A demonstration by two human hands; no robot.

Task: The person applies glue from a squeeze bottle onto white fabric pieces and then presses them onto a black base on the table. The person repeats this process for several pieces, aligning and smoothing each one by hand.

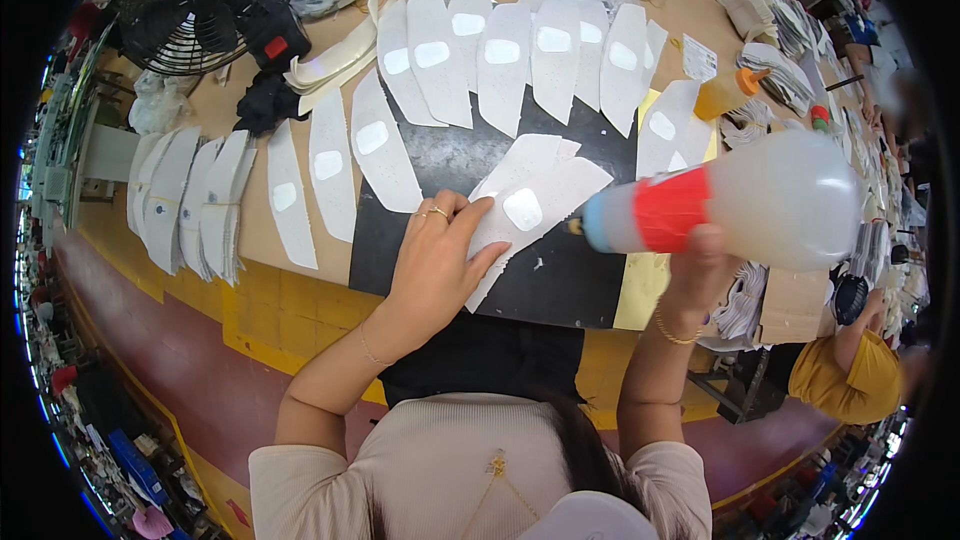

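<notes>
My left hand [437, 258] lies flat on a small stack of white cut pieces [530, 200] on the black mat [560, 275], fingers spread, holding the stack down. A pale glossy patch sits on the top piece beside my fingertips. My right hand [700, 270] grips a translucent squeeze bottle [770, 202] with a red band and blue nozzle end. The bottle is held sideways, its tip pointing left toward the top piece, close to it.
More white pieces with patches fan out across the back [500, 55] and left [330, 165] of the table. A black fan [205, 0] stands at the back left. An orange bottle [728, 92] and paper stacks lie at right. Another person in yellow [845, 380] sits lower right.
</notes>
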